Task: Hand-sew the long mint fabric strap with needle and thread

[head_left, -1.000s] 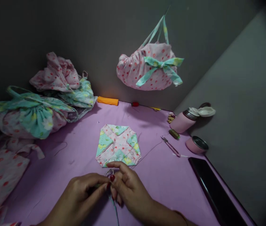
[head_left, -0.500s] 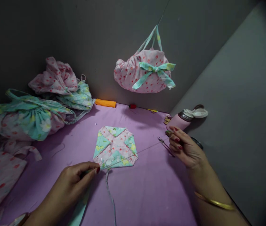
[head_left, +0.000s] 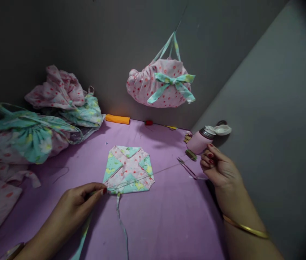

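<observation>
A square patterned fabric piece (head_left: 131, 166), pink in the middle with green floral corners, lies flat on the purple cloth. At its lower left corner my left hand (head_left: 83, 200) pinches the fabric edge between thumb and finger. My right hand (head_left: 220, 168) is closed at the right, beside the pink bottle, its fingertips pinched together. A thin thread (head_left: 166, 169) runs taut across the fabric between the two hands. Whatever finer thing sits in the right fingertips is too small to make out. A thin fabric cord (head_left: 121, 224) hangs down from the piece's lower edge.
Small thread snips (head_left: 186, 168), a green spool (head_left: 191, 155) and an open pink bottle (head_left: 200, 140) are at the right. Bundled fabric bags (head_left: 30, 137) fill the left. A pink bag (head_left: 160, 86) hangs ahead, above an orange roll (head_left: 117, 119) and a red spool (head_left: 149, 122).
My right hand has moved right, away from the snips and green spool, which show more fully. My left hand keeps its pinch at the fabric corner. The whole view has shifted slightly.
</observation>
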{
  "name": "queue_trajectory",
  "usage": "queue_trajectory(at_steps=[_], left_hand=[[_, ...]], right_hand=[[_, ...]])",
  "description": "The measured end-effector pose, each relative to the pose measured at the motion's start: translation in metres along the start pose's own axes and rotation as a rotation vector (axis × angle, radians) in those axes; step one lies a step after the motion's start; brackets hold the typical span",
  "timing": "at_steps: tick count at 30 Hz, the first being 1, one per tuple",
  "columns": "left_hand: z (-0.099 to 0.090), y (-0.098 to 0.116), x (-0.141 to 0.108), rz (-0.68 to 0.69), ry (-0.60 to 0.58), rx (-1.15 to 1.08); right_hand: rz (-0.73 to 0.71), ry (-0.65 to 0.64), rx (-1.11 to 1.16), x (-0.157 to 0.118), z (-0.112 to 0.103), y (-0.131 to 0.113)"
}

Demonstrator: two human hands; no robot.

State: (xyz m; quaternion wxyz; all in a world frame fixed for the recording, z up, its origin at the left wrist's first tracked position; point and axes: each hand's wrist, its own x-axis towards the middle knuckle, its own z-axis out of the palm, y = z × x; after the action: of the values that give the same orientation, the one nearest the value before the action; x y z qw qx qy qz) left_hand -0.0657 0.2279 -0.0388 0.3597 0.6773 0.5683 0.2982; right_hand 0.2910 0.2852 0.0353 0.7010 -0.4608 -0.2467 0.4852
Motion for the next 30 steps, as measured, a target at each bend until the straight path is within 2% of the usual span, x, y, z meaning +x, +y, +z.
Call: queue_trajectory(at_steps=[3, 7, 12, 14, 17, 19, 20, 23, 25, 27, 30], left_hand=[[-0.001, -0.004, 0.001, -0.006, -0.011, 0.039], [-0.002, -0.010, 0.003, 0.002, -0.015, 0.036], [0.001, -0.019, 0.003, -0.002, 0.040, -0.016], [0.001, -0.017, 0.001, 0.011, 0.050, -0.006], [0.001, -0.007, -0.005, 0.088, 0.033, 0.013], [0.002, -0.001, -0.009, 0.177, 0.008, 0.037], [0.003, 0.002, -0.011, 0.227, -0.008, 0.051], [0.007, 0.006, -0.016, 0.377, -0.034, 0.079], [0.008, 0.008, -0.019, 0.444, -0.052, 0.090], [0.009, 0.010, -0.021, 0.461, -0.084, 0.108], [0.009, 0.015, -0.023, 0.443, -0.125, 0.113]], right_hand=[[-0.084, 0.052, -0.062, -0.001, 0.001, 0.002], [-0.167, 0.001, -0.168, -0.002, 0.000, 0.003], [-0.279, -0.078, -0.601, 0.001, -0.006, 0.007], [-0.295, -0.098, -0.704, 0.000, -0.007, 0.010], [-0.389, -0.127, -0.827, -0.009, 0.004, 0.023], [-0.430, -0.245, -0.904, -0.026, 0.019, 0.038], [-0.405, -0.347, -0.913, -0.036, 0.028, 0.047], [-0.203, -0.653, -0.810, -0.074, 0.054, 0.076], [-0.105, -0.785, -0.765, -0.095, 0.067, 0.093], [-0.025, -0.833, -0.712, -0.110, 0.074, 0.106], [-0.005, -0.796, -0.626, -0.118, 0.078, 0.114]])
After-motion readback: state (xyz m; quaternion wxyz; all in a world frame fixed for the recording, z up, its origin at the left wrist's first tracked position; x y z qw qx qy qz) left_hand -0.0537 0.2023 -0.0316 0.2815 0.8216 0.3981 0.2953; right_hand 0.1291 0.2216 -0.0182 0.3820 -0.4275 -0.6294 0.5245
